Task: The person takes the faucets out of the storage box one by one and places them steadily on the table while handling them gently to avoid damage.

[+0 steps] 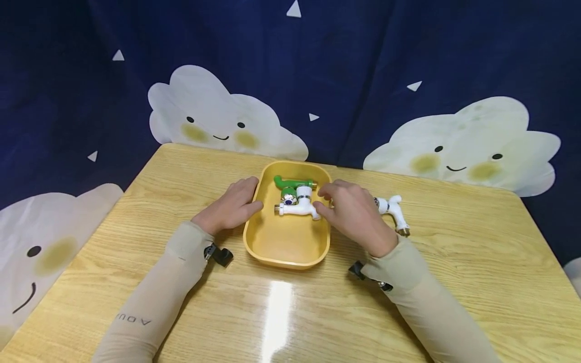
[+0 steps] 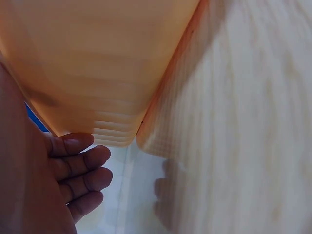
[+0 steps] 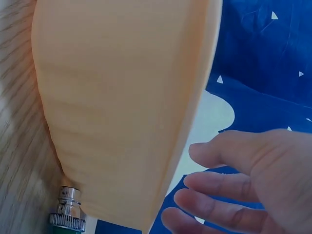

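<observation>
A yellow plastic tray [image 1: 287, 252] holds a green tap [image 1: 294, 184] and a white tap [image 1: 297, 207], lying close together near its far end. My left hand [image 1: 232, 204] grips the tray's left rim, the thumb over the edge; in the left wrist view its fingers [image 2: 90, 178] are bent along the outer wall. My right hand [image 1: 356, 214] hovers over the right rim with loosely bent, empty fingers, its thumb near the white tap's spout. In the right wrist view, that hand [image 3: 243, 187] is apart from the wall.
Another white tap [image 1: 397, 214] lies on the wooden table [image 1: 454, 262], partly hidden behind my right hand. By the tray's outer wall in the right wrist view is a chrome fitting [image 3: 69, 204] with a green part. A dark blue cloud-patterned cloth [image 1: 345, 60] hangs behind the table.
</observation>
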Demonstrator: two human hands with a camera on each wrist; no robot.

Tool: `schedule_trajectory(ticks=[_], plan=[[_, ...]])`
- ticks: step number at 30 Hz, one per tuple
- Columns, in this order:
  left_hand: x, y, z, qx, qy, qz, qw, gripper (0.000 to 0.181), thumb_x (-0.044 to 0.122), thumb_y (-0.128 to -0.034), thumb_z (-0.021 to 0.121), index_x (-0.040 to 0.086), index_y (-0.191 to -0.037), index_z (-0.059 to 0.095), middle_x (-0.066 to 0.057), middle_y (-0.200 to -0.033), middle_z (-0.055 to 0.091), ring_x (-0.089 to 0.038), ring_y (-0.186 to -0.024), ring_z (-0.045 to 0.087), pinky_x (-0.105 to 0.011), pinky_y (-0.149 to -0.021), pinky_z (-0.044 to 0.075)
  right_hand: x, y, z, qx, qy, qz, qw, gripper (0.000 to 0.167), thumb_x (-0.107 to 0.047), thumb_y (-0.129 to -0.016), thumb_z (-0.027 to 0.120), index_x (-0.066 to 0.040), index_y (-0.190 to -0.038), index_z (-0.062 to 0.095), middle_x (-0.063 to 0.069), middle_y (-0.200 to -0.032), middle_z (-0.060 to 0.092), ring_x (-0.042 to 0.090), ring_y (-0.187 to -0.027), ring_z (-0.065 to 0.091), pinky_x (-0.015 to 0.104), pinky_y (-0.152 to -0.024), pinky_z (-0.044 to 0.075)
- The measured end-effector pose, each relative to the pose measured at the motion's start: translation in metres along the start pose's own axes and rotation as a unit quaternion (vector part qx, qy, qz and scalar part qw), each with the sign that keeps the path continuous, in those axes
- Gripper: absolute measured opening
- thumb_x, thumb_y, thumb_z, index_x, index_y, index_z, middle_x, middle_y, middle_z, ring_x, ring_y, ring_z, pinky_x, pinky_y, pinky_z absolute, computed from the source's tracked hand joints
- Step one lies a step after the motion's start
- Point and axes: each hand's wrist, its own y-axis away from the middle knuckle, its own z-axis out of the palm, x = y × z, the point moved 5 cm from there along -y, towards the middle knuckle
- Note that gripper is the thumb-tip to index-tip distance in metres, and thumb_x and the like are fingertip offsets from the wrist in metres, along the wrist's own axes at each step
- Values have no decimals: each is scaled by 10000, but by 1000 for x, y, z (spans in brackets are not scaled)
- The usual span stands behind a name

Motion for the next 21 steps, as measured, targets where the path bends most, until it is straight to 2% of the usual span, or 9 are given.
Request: schedule_trajectory(ticks=[3, 10, 21], plan=[[1, -1, -1, -6, 4, 1, 10000, 309, 269, -931, 473, 62, -1157, 512, -99, -1021, 541, -275, -983, 471, -423, -915, 362, -1, -3, 1, -13, 6, -44, 10000, 247, -305, -933, 737, -85, -1037, 778, 69, -947, 746, 224, -789, 698, 391, -673, 552], [1, -1, -1, -18, -20, -47, 10000, 342, 281, -928, 462, 57, -1181, 512, -105, -1043, 546, -276, -1008, 482, -439, -932, 373, -4, -10, 8, -9, -172, -421, 9990, 215, -232, -935, 731, -51, -1041, 775, 98, -974, 757, 240, -861, 721, 397, -743, 581], [0, 0, 0, 7, 8, -68, 10000, 327, 274, -924, 479, 57, -1165, 513, -106, -1019, 544, -283, -997, 483, -430, -924, 376, -12, -24, 18, -320, 64, -666, 9972, 196, -176, -925, 701, -36, -1046, 769, 104, -963, 732, 223, -795, 689, 381, -726, 576]])
